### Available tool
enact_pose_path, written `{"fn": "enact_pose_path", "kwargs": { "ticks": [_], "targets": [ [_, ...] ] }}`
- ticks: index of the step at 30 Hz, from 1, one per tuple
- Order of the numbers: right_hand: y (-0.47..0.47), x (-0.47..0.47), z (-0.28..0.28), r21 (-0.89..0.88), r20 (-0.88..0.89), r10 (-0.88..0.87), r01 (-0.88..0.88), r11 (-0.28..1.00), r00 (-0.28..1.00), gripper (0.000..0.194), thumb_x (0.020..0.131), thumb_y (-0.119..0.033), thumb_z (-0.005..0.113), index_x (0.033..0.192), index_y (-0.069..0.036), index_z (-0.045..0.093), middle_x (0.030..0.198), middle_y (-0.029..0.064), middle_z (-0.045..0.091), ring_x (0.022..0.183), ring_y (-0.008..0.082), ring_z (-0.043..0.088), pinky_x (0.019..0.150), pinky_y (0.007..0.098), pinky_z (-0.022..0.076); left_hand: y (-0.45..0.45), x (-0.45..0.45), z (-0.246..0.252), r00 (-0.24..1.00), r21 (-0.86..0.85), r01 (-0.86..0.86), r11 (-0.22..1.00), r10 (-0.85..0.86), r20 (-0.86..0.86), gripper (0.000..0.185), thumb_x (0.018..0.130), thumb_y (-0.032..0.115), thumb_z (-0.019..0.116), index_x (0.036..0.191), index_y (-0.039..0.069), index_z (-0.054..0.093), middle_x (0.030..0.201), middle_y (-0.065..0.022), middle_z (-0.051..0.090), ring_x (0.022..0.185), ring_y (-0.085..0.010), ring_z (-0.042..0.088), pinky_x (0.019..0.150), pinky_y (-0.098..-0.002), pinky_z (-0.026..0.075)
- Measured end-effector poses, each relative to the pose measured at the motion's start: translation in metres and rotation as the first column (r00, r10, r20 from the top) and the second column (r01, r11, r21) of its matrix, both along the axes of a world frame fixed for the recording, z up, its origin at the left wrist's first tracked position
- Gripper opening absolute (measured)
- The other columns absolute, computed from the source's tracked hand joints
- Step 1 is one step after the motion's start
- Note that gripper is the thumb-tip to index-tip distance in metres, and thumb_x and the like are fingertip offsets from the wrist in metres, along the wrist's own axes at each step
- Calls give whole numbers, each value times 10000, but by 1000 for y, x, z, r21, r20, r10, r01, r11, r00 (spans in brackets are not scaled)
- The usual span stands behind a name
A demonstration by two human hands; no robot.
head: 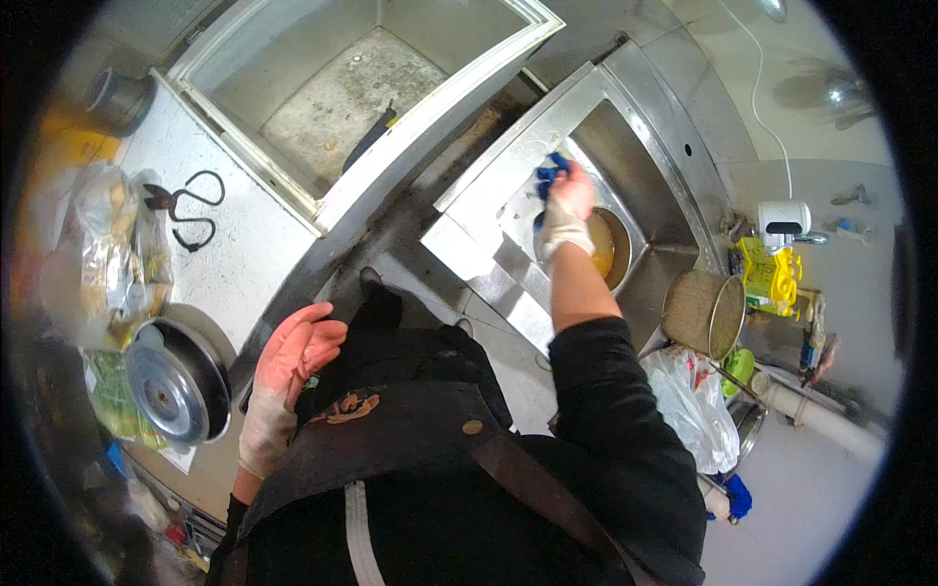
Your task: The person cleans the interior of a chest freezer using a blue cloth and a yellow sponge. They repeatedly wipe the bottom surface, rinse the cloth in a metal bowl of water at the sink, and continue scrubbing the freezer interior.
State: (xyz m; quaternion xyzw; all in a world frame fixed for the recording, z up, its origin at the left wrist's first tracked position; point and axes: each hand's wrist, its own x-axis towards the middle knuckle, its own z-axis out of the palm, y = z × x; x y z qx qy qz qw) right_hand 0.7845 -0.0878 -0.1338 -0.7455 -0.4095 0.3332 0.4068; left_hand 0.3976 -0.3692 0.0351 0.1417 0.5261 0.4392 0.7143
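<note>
My right hand (571,201), in a thin translucent glove, grips a bunched dark-blue cloth (549,174) at the near side of a stainless-steel sink (623,150). Below that wrist sits a round metal vessel (625,253) with yellowish liquid in it; my forearm and glove hide part of it, and I cannot tell whether it is a separate pot. Gloved as well, my left hand (304,344) hangs in front of my dark apron (410,410), palm partly up. Its fingers are loosely curled and apart, with nothing in them.
Left of the sink, across a gap, stands a white-framed open cabinet (440,124) with a stained floor. Scissors (176,205), a lidded pan (165,392) and plastic bags (117,249) lie at left. A metal pot (703,315) and a white plastic bag (692,410) are at right.
</note>
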Motion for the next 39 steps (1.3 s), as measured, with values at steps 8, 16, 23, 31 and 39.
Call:
{"fn": "enact_pose_path", "kwargs": {
  "ticks": [8, 16, 23, 31, 39],
  "targets": [
    [-66, -18, 71, 178, 183, 30, -63, 982, 983, 305, 918, -103, 600, 1213, -24, 598, 1030, 87, 677, 892, 184, 645, 827, 298, 521, 72, -15, 16, 992, 95, 127, 987, -123, -37, 590, 995, 431, 471, 1382, -11, 417, 1175, -135, 626, 1088, -198, 613, 947, -322, 475],
    [-117, -78, 68, -276, 298, 595, -530, 802, 746, 592, 869, -306, 660, 1334, 4, 463, 1226, 252, 582, 1100, 402, 581, 975, 413, 453, 122, -37, 18, 997, 76, -69, 995, 72, -33, 465, 1014, 338, 461, 1344, 10, 483, 1148, -104, 652, 1057, -142, 618, 931, -256, 465],
    [35, -80, 131, -389, 209, 819, -722, 571, 535, 499, 890, -322, 638, 1306, -61, 546, 1162, 209, 651, 1107, 343, 624, 942, 400, 502, 177, -103, 33, 895, 101, -44, 994, 84, -437, 653, 899, 516, 603, 1338, 44, 500, 1125, -80, 658, 1099, -172, 595, 994, -337, 427],
    [273, -282, 35, -622, 155, 954, -726, 295, 255, 575, 932, -535, 473, 1272, -89, 604, 1257, 167, 617, 1170, 291, 590, 1004, 409, 443, 313, -248, -48, -280, -50, 726, 686, 228, -933, 554, 890, 254, 638, 1389, 83, 467, 1334, -127, 553, 1274, -337, 483, 1062, -427, 384],
    [305, -352, -239, -861, -11, 986, -503, 75, 165, 644, 938, -585, 440, 1292, -68, 587, 1376, 141, 534, 1261, 331, 515, 1045, 428, 417, 381, -320, -71, -402, -375, 804, 461, -43, -915, 597, 929, 404, 495, 1385, 21, 460, 1440, -158, 451, 1388, -356, 346, 1156, -508, 184]
  ]
}}
